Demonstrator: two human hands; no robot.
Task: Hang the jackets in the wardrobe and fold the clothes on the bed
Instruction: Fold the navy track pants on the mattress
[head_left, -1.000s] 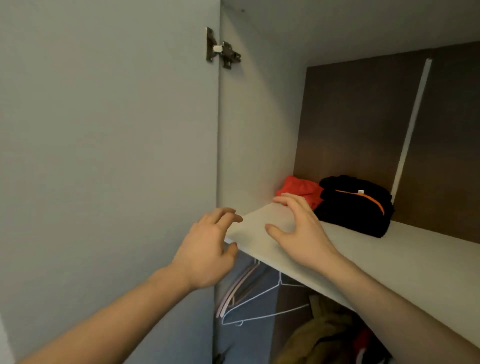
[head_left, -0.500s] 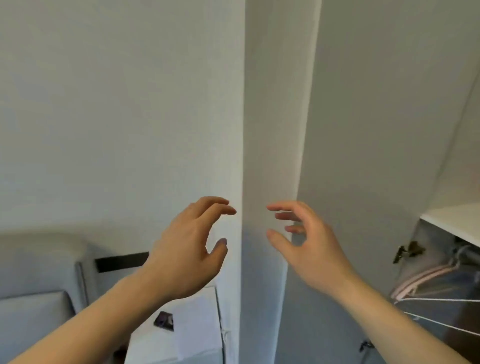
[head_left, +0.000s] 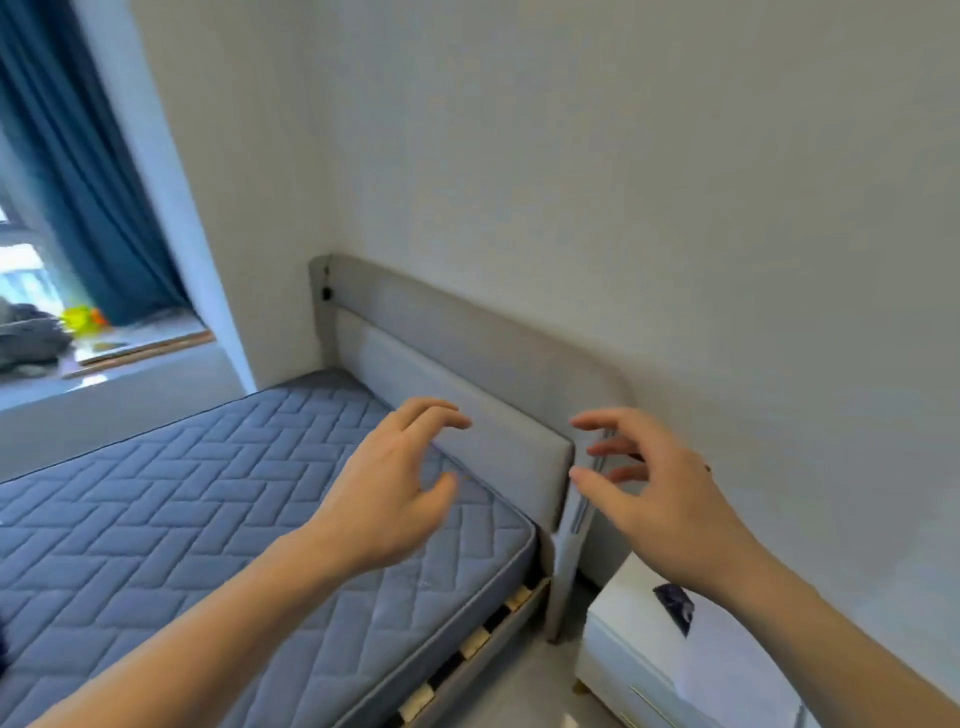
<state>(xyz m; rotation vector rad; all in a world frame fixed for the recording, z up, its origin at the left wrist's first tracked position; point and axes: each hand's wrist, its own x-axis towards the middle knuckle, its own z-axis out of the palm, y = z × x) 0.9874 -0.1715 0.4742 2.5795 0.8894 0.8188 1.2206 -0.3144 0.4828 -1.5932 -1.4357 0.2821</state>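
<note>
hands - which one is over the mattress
The left hand, fingers loosely spread and empty above the blue quilted mattress. The right hand hangs past the headboard, over the white nightstand side.

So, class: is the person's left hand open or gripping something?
Open. The left hand hangs above the blue mattress with its fingers loosely curved around nothing.

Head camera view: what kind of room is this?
Most likely a bedroom: a bed with a bare quilted blue mattress, a grey padded headboard against the wall, and dark blue curtains by a window.
</note>
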